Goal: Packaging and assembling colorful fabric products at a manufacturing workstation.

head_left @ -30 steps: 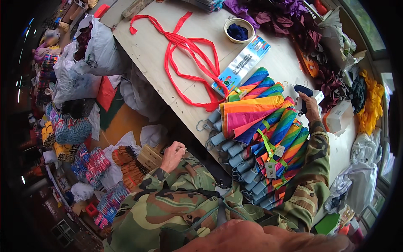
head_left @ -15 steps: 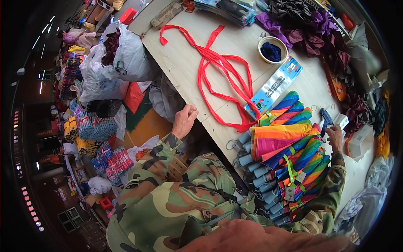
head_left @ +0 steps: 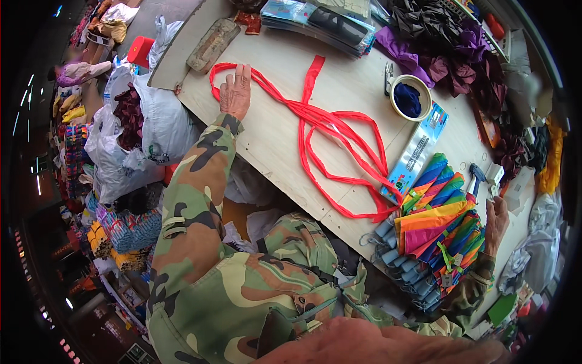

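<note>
My left hand (head_left: pixel 235 94) lies on the far left of the table, its fingers stretched out over one end of a long red cloth strip (head_left: pixel 306 108). That strip runs in loops across the tabletop to the umbrellas. My right hand (head_left: pixel 497 224) rests beside the bundle of folded rainbow umbrellas (head_left: pixel 433 221), fingers extended and apart, with nothing visible in it. Grey-blue handles (head_left: pixel 394 255) of the umbrellas point toward my lap. Just beyond my right hand is a small blue-handled tool (head_left: pixel 477 175).
A printed plastic sleeve (head_left: pixel 418 151) lies beside a bowl with dark blue cloth (head_left: pixel 407 100). Packets (head_left: pixel 321 24) are stacked at the back; a worn block (head_left: pixel 213 45) sits at the left corner. Dark purple cloth (head_left: pixel 451 67) is heaped far right. White sacks (head_left: pixel 163 121) stand left.
My left hand has moved from the near table edge out to the strip's far left end, which has shifted. My right hand has come away from the blue-handled tool. The view has turned somewhat.
</note>
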A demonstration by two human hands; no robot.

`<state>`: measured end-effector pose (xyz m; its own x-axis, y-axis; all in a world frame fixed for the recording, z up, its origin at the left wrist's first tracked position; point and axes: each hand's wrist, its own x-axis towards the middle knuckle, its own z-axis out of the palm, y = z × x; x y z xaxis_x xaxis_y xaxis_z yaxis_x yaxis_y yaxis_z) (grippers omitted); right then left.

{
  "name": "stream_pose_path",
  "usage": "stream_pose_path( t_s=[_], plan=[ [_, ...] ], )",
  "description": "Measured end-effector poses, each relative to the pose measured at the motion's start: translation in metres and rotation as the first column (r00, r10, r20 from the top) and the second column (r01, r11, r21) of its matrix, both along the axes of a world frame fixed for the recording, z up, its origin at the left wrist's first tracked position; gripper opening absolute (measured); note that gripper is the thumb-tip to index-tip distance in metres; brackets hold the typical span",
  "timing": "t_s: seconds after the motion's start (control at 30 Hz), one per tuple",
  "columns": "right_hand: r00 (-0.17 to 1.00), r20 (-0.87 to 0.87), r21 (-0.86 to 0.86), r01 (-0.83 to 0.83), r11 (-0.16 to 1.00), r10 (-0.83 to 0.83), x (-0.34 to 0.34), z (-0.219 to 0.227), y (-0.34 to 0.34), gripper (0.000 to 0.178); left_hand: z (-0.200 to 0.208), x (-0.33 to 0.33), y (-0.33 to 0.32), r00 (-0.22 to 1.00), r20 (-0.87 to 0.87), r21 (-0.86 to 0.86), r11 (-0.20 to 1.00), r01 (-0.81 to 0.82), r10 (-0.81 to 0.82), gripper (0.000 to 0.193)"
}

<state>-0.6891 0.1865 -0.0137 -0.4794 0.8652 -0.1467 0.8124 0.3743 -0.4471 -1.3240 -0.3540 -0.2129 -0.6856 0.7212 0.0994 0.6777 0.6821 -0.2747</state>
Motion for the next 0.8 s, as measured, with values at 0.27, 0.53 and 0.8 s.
stream_pose_path(
  t_s=[0.27, 0.53, 0.8],
  plan=[
    [0.865, 0.077, 0.126, -0.502, 0.856, 0.496, -0.197, 0.006, -0.172, 0.033, -0.02, -0.062, 0.0, 0.89, 0.074, 0.099, 0.891, 0.443, -0.451, 0.009],
    [0.611, -0.442, 0.021, -0.725, 0.688, 0.657, -0.358, -0.045, -0.305, 0.096, 0.14, 0.025, 0.014, 0.707, 0.183, 0.377, 0.713, 0.591, -0.683, 0.015],
    [0.591, -0.682, -0.434, -0.802, 0.411, 0.431, -0.397, -0.081, -0.402, 0.073, 0.232, -0.065, -0.011, 0.812, 0.154, 0.332, 0.804, 0.494, -0.563, 0.024]
  ],
)
